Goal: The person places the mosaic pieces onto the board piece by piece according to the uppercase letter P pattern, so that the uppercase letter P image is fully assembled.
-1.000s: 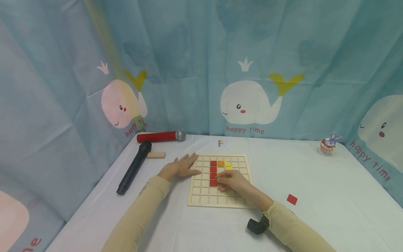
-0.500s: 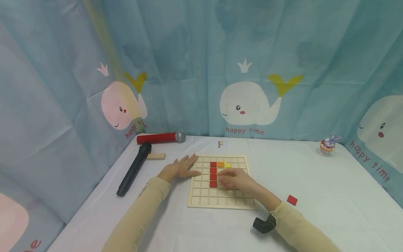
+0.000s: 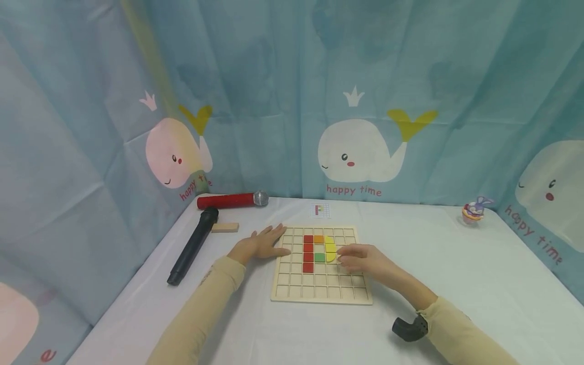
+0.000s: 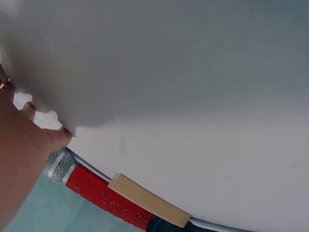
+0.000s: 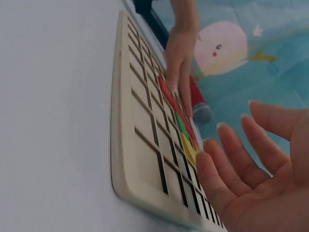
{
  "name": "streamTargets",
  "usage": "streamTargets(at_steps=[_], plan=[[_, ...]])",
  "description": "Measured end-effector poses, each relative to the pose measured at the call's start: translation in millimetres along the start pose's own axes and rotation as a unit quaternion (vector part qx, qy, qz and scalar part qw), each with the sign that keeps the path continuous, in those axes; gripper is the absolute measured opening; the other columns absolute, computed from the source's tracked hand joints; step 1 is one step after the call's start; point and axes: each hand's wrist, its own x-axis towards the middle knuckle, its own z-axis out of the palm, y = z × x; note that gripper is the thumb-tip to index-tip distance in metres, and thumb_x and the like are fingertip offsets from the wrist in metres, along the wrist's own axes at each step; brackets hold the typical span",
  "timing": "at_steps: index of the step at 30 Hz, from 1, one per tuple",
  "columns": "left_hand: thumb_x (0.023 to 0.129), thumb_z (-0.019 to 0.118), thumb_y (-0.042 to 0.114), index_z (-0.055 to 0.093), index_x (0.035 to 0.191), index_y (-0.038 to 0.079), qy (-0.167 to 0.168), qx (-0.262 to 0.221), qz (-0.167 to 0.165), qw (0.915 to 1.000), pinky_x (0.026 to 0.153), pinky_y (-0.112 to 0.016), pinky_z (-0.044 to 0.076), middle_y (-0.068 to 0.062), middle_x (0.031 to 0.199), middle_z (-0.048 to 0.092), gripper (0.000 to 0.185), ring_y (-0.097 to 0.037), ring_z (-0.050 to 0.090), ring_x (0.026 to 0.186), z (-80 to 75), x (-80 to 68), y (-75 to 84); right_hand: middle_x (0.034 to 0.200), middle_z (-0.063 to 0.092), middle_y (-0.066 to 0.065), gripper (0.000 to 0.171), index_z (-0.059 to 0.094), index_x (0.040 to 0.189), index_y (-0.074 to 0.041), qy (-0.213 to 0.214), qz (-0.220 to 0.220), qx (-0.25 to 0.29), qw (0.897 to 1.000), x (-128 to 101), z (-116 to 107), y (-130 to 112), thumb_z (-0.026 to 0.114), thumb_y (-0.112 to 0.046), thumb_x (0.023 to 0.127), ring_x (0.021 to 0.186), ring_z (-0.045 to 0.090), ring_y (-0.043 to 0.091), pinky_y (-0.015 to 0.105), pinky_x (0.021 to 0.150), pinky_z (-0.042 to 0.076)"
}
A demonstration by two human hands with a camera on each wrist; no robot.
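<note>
A wooden grid board lies on the white table. It holds a red column, an orange tile, yellow tiles and a green tile. My left hand lies flat on the cloth, its fingertips at the board's left edge. My right hand rests over the board's right part, fingertips beside the yellow tiles, holding nothing. In the right wrist view the right hand's fingers are spread and relaxed above the board, and the left hand shows beyond it.
A black microphone, a red microphone and a small wooden block lie left of the board. A pattern card sits behind it. A small toy stands far right. Whale-print curtains enclose the table.
My right hand slid right, off the red column, uncovering a green tile and more yellow tiles. The loose red tile on the table is now out of sight. The left hand stayed.
</note>
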Motion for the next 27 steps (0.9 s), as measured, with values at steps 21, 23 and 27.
streamTargets(at_steps=[21,23,27], plan=[[0.088,0.056,0.059,0.019,0.154,0.016,0.013,0.035,0.019,0.9991,0.106,-0.062,0.018,-0.007,0.159,0.012,0.087,-0.03,0.012,0.143,-5.6,6.1,1.9,0.122,0.06,0.017,0.048,0.055,0.128,0.002,0.084,0.042,-0.083,0.992,-47.5,-66.7,5.3,0.068,-0.024,0.089,0.109,0.057,0.026,0.039,0.088,0.049],[0.087,0.057,0.059,0.018,0.154,0.016,0.019,0.039,0.027,0.9987,0.106,-0.062,0.019,-0.007,0.159,0.012,0.088,-0.031,0.012,0.143,-7.2,7.3,1.4,0.117,0.062,0.015,0.047,0.056,0.127,0.002,0.088,0.058,-0.103,0.989,-52.4,-71.1,5.6,0.068,-0.023,0.089,0.105,0.058,0.025,0.04,0.086,0.049],[0.086,0.062,0.055,0.02,0.153,0.013,0.021,0.028,0.04,0.9986,0.109,-0.056,0.019,-0.008,0.158,0.014,0.09,-0.031,0.014,0.143,-10.4,9.5,1.1,0.11,0.064,0.013,0.044,0.056,0.126,0.003,0.088,0.085,-0.125,0.985,-60.2,-77.9,7.6,0.067,-0.018,0.09,0.099,0.059,0.024,0.04,0.082,0.05]])
